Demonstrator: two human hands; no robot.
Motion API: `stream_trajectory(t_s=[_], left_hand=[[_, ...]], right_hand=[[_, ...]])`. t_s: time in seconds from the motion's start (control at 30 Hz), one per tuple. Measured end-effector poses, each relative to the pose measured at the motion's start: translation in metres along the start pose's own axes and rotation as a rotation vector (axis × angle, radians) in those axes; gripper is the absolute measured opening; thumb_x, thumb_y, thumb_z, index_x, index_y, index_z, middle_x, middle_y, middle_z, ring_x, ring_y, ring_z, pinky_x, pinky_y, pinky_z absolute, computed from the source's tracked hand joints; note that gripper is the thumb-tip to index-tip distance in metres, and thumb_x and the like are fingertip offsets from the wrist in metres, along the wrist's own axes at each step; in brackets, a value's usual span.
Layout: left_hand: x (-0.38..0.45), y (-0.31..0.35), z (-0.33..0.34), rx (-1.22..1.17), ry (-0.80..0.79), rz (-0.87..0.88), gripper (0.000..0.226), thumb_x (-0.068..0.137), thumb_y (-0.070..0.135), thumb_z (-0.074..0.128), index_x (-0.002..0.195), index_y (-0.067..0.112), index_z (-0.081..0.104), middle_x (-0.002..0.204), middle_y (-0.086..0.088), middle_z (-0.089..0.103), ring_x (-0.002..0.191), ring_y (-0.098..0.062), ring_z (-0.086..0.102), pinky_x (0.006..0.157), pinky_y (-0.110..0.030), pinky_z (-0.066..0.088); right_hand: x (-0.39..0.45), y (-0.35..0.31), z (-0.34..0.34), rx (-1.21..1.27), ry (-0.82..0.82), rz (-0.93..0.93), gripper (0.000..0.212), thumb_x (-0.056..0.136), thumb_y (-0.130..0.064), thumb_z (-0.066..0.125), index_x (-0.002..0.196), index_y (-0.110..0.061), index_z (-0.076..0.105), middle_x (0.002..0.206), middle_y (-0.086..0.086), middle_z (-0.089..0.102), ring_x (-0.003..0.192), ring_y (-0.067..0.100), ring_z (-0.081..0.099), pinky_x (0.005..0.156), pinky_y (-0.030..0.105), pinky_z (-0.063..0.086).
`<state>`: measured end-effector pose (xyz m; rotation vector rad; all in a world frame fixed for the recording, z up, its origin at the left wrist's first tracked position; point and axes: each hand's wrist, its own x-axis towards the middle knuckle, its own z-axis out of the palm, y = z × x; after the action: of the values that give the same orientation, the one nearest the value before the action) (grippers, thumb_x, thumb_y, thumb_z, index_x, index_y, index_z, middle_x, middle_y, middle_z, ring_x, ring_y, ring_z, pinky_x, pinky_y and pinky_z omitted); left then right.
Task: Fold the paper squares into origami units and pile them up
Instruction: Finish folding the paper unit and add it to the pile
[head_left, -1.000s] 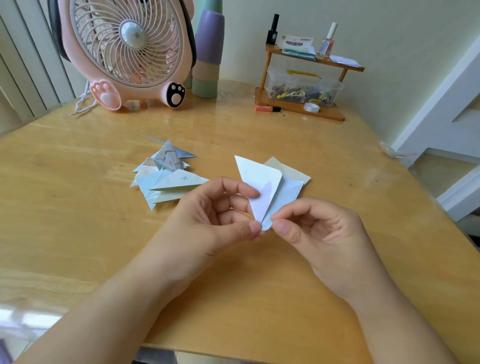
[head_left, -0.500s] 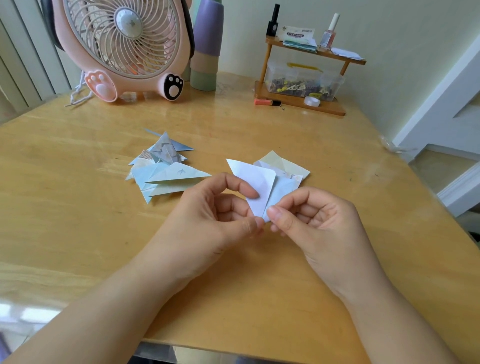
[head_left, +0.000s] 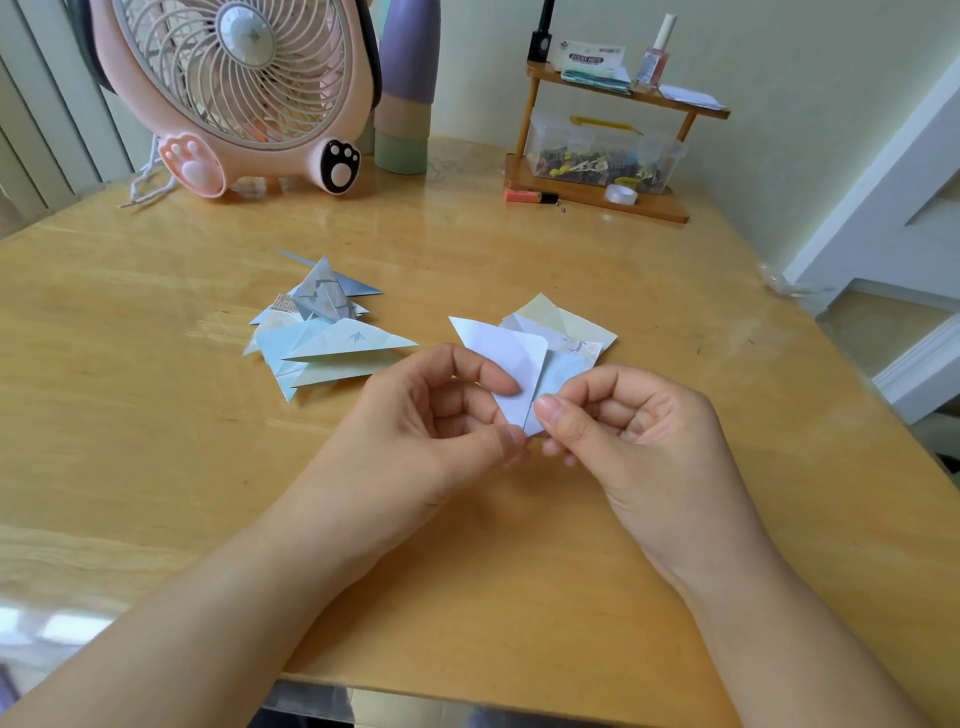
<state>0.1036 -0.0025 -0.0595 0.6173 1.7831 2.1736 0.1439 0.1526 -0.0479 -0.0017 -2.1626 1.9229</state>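
Both hands hold a partly folded pale blue-white paper unit (head_left: 511, 353) just above the wooden table (head_left: 156, 441). My left hand (head_left: 441, 415) pinches its white left flap between thumb and forefinger. My right hand (head_left: 623, 421) pinches the lower tip and the blue right flap. A pile of folded origami units (head_left: 322, 332) in blue and grey prints lies to the left of the hands. Behind the held unit lie a few unfolded paper squares (head_left: 566, 327), cream on top, partly hidden by it.
A pink desk fan (head_left: 239, 93) and a pastel bottle (head_left: 405, 88) stand at the back. A small wooden shelf (head_left: 602, 197) with a clear box, tape roll and bottles stands at the back right, an orange marker (head_left: 527, 196) beside it. The table's front edge is near my forearms.
The held unit has sunk lower and closer to the table. The fingers have shifted along its folds, and the camera has tilted slightly.
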Motion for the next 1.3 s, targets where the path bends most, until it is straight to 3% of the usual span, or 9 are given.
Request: stream_trajectory(t_s=[0.43,0.6,0.77,1.03,1.17,1.3], left_hand=[[0.0009,-0.0022,0.0001,0.008,-0.001,0.007,0.026,0.065,0.005,0.071,0.087,0.010,0.058,0.062,-0.001,0.061,0.060,-0.015,0.062,0.063,-0.022,0.051],[0.0002,-0.0002,0.0000,0.004,0.003,-0.004,0.028,0.074,-0.010,0.071,0.087,0.008,0.054,0.062,-0.003,0.060,0.059,-0.016,0.061,0.062,-0.021,0.051],[-0.0002,0.0013,0.0012,0.014,0.033,0.002,0.029,0.074,-0.016,0.066,0.085,0.007,0.052,0.062,0.000,0.061,0.061,-0.015,0.061,0.062,-0.020,0.051],[0.0001,0.0028,-0.0004,-0.042,0.044,-0.079,0.043,0.062,-0.005,0.079,0.090,0.012,0.051,0.069,-0.005,0.066,0.066,-0.017,0.063,0.069,-0.026,0.052],[-0.0004,0.0016,-0.0031,-0.119,0.033,-0.154,0.044,0.058,-0.002,0.068,0.095,0.013,0.048,0.069,-0.006,0.066,0.063,-0.019,0.063,0.065,-0.024,0.053],[-0.0007,0.0016,-0.0020,-0.089,0.008,-0.175,0.025,0.061,0.001,0.069,0.084,0.006,0.059,0.065,-0.009,0.065,0.056,-0.019,0.061,0.057,-0.024,0.051]], right_hand=[[-0.0007,0.0012,0.0011,-0.037,0.008,-0.011,0.015,0.068,-0.027,0.070,0.069,-0.013,0.064,0.057,-0.001,0.065,0.055,0.008,0.062,0.058,0.017,0.048],[-0.0006,0.0024,0.0007,-0.034,-0.002,-0.011,0.012,0.075,-0.015,0.073,0.069,-0.011,0.062,0.057,0.000,0.065,0.056,0.009,0.062,0.059,0.018,0.049],[0.0002,0.0014,-0.0009,0.019,-0.051,-0.011,0.019,0.068,-0.015,0.081,0.072,-0.011,0.063,0.062,-0.002,0.065,0.060,0.010,0.061,0.061,0.018,0.049],[0.0015,0.0010,-0.0023,0.015,-0.052,-0.015,0.014,0.077,-0.001,0.070,0.070,-0.012,0.065,0.065,0.002,0.067,0.062,0.009,0.062,0.061,0.016,0.048],[0.0023,0.0009,-0.0025,0.035,-0.032,-0.015,0.012,0.077,0.001,0.069,0.071,-0.009,0.065,0.062,-0.001,0.066,0.061,0.008,0.061,0.061,0.015,0.048],[0.0020,0.0002,-0.0022,0.055,-0.018,-0.016,0.013,0.076,0.002,0.069,0.071,-0.008,0.064,0.061,-0.003,0.065,0.060,0.007,0.061,0.060,0.015,0.047]])
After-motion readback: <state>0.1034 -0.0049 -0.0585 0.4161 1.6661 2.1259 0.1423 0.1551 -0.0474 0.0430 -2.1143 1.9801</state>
